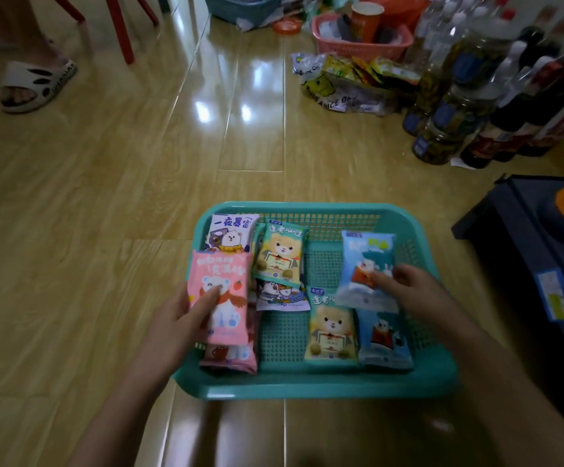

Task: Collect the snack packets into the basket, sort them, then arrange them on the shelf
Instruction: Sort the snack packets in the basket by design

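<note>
Left hand (pixel 176 318) tight around a pink packet (pixel 218 266), right hand (pixel 412 293) around a blue packet (pixel 366 256), both above the teal basket (pixel 307 385).

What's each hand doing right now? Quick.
Left hand: holding the pink packet, thumb across its front.
Right hand: pinching the blue packet by its lower right edge.

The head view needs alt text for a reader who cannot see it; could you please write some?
A left hand holds a pink packet and a right hand a blue packet over a teal basket on a wooden floor. In the basket lie other packets; bottles and a pink basket stand beyond.
</note>
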Available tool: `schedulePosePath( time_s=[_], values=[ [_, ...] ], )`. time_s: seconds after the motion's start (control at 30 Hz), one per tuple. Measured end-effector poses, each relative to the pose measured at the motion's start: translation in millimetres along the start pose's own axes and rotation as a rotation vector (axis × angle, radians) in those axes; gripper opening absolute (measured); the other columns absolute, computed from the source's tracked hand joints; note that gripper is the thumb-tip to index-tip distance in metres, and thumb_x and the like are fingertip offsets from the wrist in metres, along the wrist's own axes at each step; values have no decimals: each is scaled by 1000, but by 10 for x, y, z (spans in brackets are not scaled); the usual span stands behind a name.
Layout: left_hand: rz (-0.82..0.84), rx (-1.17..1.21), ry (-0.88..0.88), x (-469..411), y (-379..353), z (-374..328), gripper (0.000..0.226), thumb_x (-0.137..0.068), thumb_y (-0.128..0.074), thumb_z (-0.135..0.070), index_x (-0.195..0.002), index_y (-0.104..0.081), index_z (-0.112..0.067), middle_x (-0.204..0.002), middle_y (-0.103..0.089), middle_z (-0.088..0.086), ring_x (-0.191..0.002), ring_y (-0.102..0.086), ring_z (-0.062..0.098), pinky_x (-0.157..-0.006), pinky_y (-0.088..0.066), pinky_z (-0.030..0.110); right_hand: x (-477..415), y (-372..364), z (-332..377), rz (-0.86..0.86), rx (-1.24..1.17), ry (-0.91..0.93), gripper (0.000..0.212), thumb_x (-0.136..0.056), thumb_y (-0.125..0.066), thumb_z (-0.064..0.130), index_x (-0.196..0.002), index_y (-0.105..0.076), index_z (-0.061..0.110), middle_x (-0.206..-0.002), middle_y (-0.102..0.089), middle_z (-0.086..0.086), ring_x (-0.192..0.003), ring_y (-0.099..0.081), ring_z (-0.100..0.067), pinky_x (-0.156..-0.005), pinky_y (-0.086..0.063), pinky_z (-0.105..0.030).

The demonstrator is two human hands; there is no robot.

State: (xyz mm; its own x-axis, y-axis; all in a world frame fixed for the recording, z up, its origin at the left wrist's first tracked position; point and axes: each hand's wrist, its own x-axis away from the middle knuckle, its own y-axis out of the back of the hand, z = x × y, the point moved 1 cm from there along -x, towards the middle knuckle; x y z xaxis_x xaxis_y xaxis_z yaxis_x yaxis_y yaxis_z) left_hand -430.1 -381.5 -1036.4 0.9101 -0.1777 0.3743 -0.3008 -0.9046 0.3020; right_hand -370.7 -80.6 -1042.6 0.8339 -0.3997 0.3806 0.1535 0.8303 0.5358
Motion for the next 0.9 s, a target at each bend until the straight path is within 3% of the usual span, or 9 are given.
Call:
schedulePosePath(
  time_s=[0.03, 0.17, 0.23, 0.33, 0.4, 0.57, 0.7, 0.9],
  values=[
    [0, -23, 18, 28, 11, 88, 56, -61, -58, -64, -94, -64, -20, -87, -74, 5, -79, -68, 26, -82, -51, 51, 50, 81, -118, -9, 74, -40, 30, -89, -59, 30, -76, -58, 3, -69, -56, -16, -66, -53, -22, -54, -33, -28],
    [-13, -109, 69, 110, 10, 370, 64, -57, -54, -70, -90, -65, -16, -85, -74, 7, -80, -68, 29, -80, -51, 51, 159, 140, -408, 54, 488, -177, 31, -88, -60, 36, -64, -53, 18, -62, -53, 0, -57, -48, -11, -50, -30, -25],
    [-38, -236, 43, 124, -23, 442, 65, -60, -50, -70, -86, -62, -12, -81, -71, 9, -76, -66, 29, -76, -51, 50, 153, 70, -456, 109, 544, -204, 28, -88, -59, 40, -77, -63, 13, -76, -65, -7, -67, -58, -18, -56, -39, -28],
    [-69, -474, 12, 126, -92, 479, 43, -83, -56, -51, -84, -56, -8, -83, -67, 13, -81, -63, 33, -73, -48, 44, 128, -1, -457, 119, 647, -248, 38, -87, -57, 42, -100, -66, 7, -101, -69, -13, -87, -63, -24, -66, -44, -28],
    [-95, -603, -7, 115, -138, 464, 33, -89, -52, -43, -84, -51, -11, -88, -67, 13, -84, -62, 32, -70, -46, 39, 110, -8, -444, 94, 723, -264, 40, -88, -58, 39, -109, -61, 5, -112, -65, -15, -100, -62, -27, -73, -43, -28],
    [-145, -1001, -56, 73, -275, 385, 36, -92, -42, -51, -86, -46, -16, -93, -67, 10, -89, -64, 31, -69, -45, 34, 137, -83, -419, -47, 730, -237, 64, -84, -65, 27, -132, -32, 1, -133, -45, -18, -117, -52, -33, -89, -45, -34],
    [-121, -1314, -255, 26, -393, 534, 46, -54, -84, -46, -57, -55, -10, -49, -58, 12, -43, -56, 28, -47, -42, 29, 196, -151, -343, -73, 734, -116, 45, -91, -53, 32, -124, -40, 4, -128, -40, -13, -110, -52, -32, -84, -44, -35],
    [-181, -1319, -222, -24, -420, 554, 50, -38, -91, -40, -58, -57, -9, -55, -54, 12, -50, -53, 29, -50, -41, 30, 161, -227, -142, -86, 717, 31, 27, -92, -50, 33, -110, -50, 13, -115, -48, -6, -99, -55, -24, -80, -43, -32]
  ],
)
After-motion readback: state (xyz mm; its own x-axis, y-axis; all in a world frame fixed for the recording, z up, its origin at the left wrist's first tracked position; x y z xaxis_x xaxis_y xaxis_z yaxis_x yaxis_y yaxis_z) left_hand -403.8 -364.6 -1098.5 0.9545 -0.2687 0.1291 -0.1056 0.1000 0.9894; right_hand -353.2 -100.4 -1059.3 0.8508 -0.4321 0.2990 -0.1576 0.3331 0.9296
